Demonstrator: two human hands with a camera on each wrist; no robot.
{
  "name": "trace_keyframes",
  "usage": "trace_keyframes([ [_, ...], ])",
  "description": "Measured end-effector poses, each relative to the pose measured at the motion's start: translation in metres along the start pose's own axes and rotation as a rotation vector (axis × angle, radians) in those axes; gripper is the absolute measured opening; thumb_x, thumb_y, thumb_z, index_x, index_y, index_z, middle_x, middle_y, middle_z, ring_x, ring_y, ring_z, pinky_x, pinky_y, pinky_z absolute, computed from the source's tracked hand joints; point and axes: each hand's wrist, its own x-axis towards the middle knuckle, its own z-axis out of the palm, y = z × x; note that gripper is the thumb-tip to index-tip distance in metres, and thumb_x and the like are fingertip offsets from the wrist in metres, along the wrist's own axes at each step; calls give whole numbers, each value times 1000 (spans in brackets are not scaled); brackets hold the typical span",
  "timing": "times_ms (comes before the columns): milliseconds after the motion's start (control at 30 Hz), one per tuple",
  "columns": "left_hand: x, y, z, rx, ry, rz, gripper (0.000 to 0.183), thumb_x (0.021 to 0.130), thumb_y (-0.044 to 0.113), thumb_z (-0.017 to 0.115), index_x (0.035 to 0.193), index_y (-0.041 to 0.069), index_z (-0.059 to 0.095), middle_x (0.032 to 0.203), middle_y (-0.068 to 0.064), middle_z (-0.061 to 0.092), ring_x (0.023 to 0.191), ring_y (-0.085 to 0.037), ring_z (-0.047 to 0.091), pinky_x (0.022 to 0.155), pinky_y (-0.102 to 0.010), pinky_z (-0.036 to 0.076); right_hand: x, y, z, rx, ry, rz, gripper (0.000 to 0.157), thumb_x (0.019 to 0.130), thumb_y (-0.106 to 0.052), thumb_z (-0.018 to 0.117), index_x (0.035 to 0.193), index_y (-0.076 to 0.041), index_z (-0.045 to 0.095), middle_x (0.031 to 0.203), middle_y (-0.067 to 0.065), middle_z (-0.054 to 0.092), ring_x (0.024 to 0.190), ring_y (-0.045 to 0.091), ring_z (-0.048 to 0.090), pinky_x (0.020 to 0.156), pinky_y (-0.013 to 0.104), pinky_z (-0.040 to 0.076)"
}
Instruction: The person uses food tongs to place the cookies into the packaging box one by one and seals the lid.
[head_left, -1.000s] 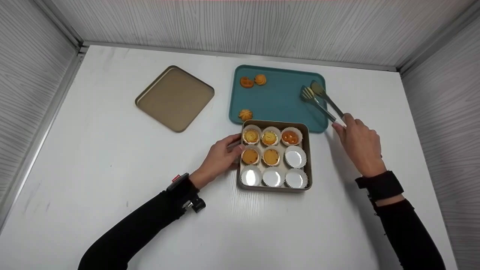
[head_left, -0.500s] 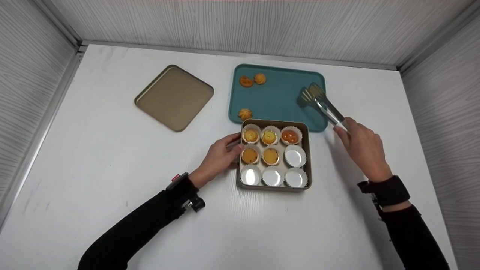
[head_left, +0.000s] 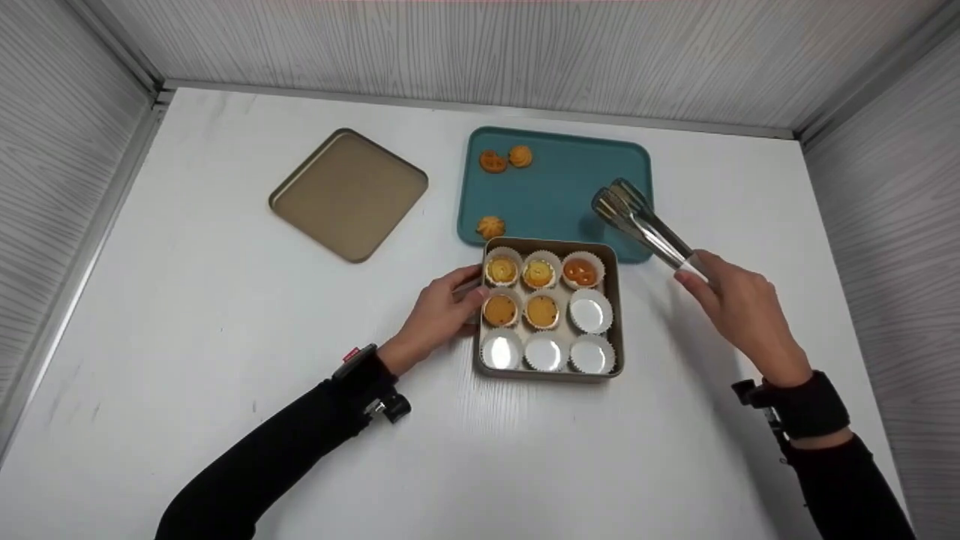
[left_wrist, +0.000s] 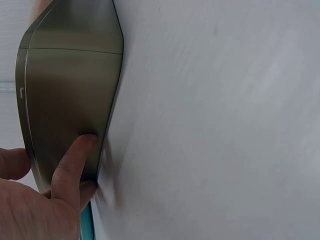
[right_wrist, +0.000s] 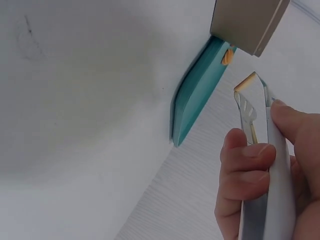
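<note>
My left hand [head_left: 439, 319] holds the left side of a square, gold-brown baking tin [head_left: 553, 379], its thumb at the rim; in the left wrist view, fingers [left_wrist: 72, 165] press the tin's outer wall. White paper cups fill the tin in rows: several hold cookies, among them a pretzel-shaped cookie [head_left: 580, 271], while others have nothing in them. Metal tongs [head_left: 660, 236] are gripped by my right hand [head_left: 739, 311], thumb on one arm and fingers curled round the other. Between the tong tips, a golden cookie [right_wrist: 245, 82] is pinched, seen edge-on in the right wrist view.
Behind the tin lies a teal tray [head_left: 559, 176] carrying a pretzel-shaped cookie [head_left: 493, 161], a swirled cookie [head_left: 520, 156] and another ridged cookie [head_left: 490, 227]. A flat gold-brown square lid or tray [head_left: 349, 196] rests further left. Pale panels [head_left: 480, 56] enclose the white table.
My right hand has drawn back toward the front right with the tongs, whose arms have closed together on a cookie and lifted off the teal tray. The left hand and tin stay put.
</note>
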Motion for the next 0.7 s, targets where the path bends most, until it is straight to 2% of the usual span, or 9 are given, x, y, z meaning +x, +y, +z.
trace_keyframes([
  [233,-1,1,0,15,5,6,55,108,21,58,157,3,42,157,-13,49,136,-27,55,82,-35,62,-12,-6,-10,10,-31,-4,41,102,-28,68,133,-1,66,62,-1,49,60,17,45,58,34,41],
  [433,0,1,0,13,11,10,54,108,20,58,156,2,43,157,-13,49,135,-28,56,82,-35,62,-20,-7,-20,-4,-45,-53,42,98,-23,74,133,-2,67,62,-5,47,60,14,43,55,27,38],
  [533,0,1,0,14,11,10,54,108,20,58,156,3,43,157,-14,49,135,-28,56,81,-35,62,-23,-4,-26,4,-55,-80,39,96,-20,76,131,-4,69,73,0,63,64,14,48,57,21,37],
  [600,0,0,0,13,11,9,54,108,20,58,156,3,43,157,-14,48,135,-29,56,81,-35,62,-26,-2,-30,12,-68,-85,40,95,-19,78,132,-4,70,89,7,74,71,14,56,63,15,39],
  [667,1,-1,0,24,15,13,53,108,20,58,156,3,44,157,-14,49,136,-28,56,82,-34,62,-28,0,-34,27,-90,-83,42,94,-18,78,133,-3,69,106,12,77,80,16,62,72,10,39],
  [700,1,-1,0,27,16,17,53,108,20,58,156,2,44,157,-14,49,136,-28,55,82,-34,62,-29,1,-37,28,-105,-81,43,94,-18,79,134,-3,69,107,12,77,81,16,63,73,10,40],
])
